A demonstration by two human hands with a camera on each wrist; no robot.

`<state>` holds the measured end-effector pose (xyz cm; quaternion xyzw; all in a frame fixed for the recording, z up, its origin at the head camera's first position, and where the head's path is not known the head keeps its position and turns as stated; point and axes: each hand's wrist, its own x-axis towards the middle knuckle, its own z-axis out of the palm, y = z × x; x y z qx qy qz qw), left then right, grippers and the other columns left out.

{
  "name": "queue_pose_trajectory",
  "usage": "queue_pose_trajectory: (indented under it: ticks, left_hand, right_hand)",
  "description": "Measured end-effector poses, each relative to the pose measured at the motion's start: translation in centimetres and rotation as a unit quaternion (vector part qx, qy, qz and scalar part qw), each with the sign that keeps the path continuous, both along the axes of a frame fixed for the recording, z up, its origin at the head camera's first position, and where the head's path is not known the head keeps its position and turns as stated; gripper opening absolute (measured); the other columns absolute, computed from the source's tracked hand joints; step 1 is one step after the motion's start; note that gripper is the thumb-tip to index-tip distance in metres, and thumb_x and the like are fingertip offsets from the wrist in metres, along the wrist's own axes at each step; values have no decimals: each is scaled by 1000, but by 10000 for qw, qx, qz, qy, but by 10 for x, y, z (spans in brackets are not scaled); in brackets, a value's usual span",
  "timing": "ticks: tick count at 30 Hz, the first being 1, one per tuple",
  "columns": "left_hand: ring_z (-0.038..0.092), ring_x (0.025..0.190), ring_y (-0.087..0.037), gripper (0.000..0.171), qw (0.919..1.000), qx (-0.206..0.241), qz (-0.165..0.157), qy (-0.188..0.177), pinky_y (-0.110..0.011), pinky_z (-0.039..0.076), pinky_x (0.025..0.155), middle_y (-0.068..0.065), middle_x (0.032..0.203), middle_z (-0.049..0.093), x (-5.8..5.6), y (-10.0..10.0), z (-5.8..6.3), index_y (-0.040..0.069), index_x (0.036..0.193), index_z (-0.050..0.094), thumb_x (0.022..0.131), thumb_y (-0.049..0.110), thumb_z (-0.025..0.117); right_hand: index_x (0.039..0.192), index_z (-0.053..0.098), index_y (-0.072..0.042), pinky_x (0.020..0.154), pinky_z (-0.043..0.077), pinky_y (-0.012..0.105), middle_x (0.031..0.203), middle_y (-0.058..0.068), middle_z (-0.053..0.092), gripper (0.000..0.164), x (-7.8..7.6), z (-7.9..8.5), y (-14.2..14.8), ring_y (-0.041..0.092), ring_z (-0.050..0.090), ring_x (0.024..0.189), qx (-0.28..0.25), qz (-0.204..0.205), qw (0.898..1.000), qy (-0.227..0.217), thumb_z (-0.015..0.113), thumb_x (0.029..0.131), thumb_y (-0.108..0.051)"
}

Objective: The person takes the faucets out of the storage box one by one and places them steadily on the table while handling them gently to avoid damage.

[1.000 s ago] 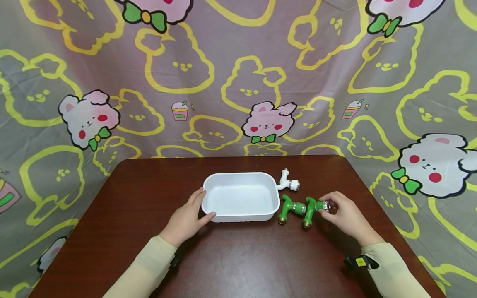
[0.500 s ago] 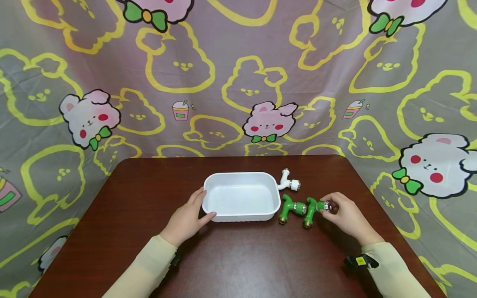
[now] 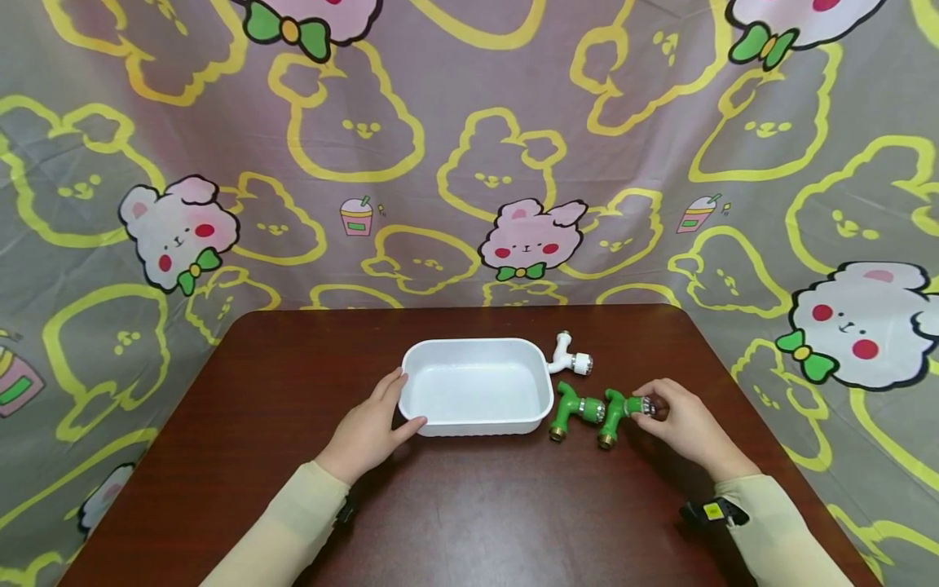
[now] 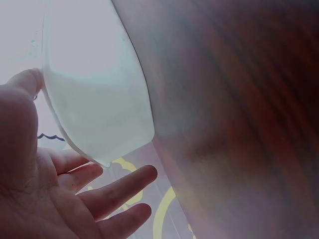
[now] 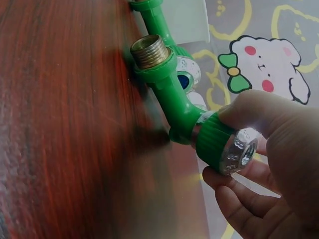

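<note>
A white plastic basin [image 3: 469, 387] sits on the table. My left hand [image 3: 367, 432] is at its left end, with the thumb at the near rim and the fingers spread loosely along the side. The left wrist view shows that thumb [image 4: 29, 82] against the basin's rim. My right hand [image 3: 685, 428] pinches the ribbed knob of a green tap [image 3: 614, 416] between thumb and fingers. That tap's brass threaded outlet [image 5: 150, 52] shows in the right wrist view. A second green tap [image 3: 568, 412] lies between it and the basin.
A white tap [image 3: 568, 359] lies against the basin's far right corner. Beneath everything is a dark reddish-brown wooden table [image 3: 469, 522]. A patterned cloth [image 3: 411, 147] with cartoon animals hangs behind and on both sides of the table.
</note>
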<state>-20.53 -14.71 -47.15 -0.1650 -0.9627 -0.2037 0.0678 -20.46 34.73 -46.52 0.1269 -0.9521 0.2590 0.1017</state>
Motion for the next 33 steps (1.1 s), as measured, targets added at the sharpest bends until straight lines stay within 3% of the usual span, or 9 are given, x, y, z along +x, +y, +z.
queue_pose_trajectory:
  ticks: [13,21,33]
  left_hand:
    - [73,95,-33,86,10000,13,28,-37,-45,59,85,-19,164,35,0,1,1,-2,157,37,95,47,72]
    - [73,94,-32,86,10000,23,40,-45,-45,59,84,-18,164,35,0,1,0,-1,157,37,95,47,72]
    - [73,87,-28,86,10000,12,35,-42,-43,59,80,-18,164,36,0,0,1,-1,157,37,95,48,72]
  right_hand:
    - [108,69,-9,72,55,27,99,4,67,29,-1,0,8,13,65,86,-32,136,9995,-271,85,85,-12]
    - [113,70,-4,74,58,32,102,7,69,33,1,-2,11,20,71,90,30,68,9978,-652,85,85,-15]
    - [110,71,-8,78,56,41,101,5,69,30,-1,-4,15,21,67,92,300,28,9971,-700,84,85,-17]
